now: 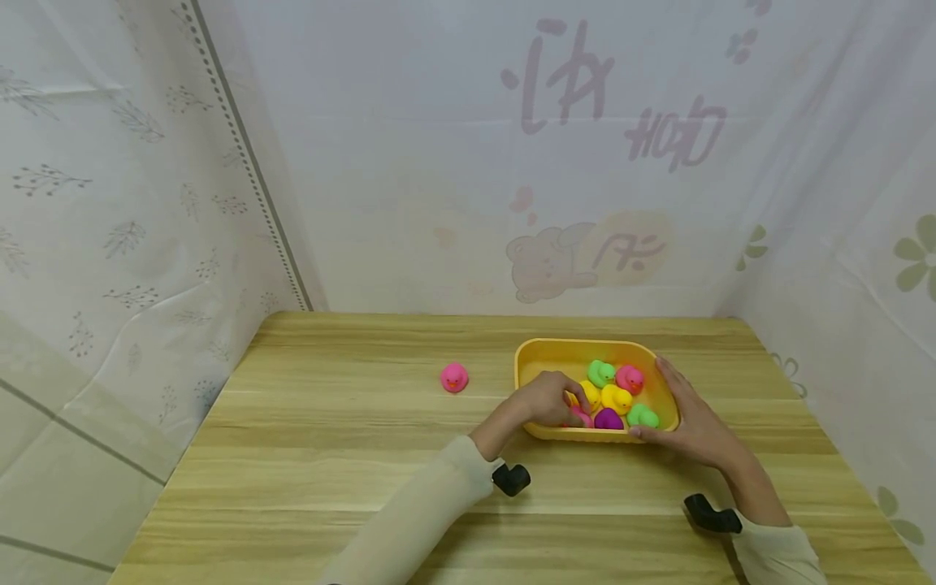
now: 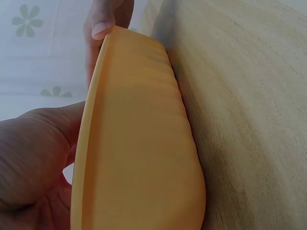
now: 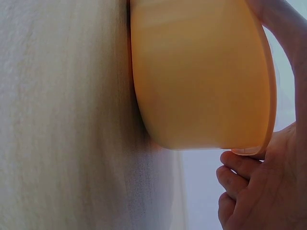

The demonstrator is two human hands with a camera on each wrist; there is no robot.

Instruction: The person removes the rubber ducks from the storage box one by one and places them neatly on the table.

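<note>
Pale sleeves point(image 1: 417, 520) come nearest, a black wrist piece point(image 1: 512, 480) by the left cuff, and both hands are at the yellow tray point(image 1: 559, 353) on the bench point(image 1: 351, 406). The left hand point(image 1: 545, 398) bends down over the near-left rim, its fingers curled to pinch a pink duck point(image 1: 581, 416) beside a purple duck point(image 1: 608, 419). Placing or picking out ducks seems the step in hand; which, I cannot tell. The right hand point(image 1: 696, 429) clasps the tray's right end, thumb at the near rim, fingers round the outer wall, probably steadying it. Green ducks point(image 1: 601, 373), yellow ducks point(image 1: 617, 399) and another pink duck point(image 1: 630, 379) lie between. Left of the tray, a lone duck point(image 1: 454, 378) sits on the bench; taking it next would call for releasing the pinched one and reaching left.
</note>
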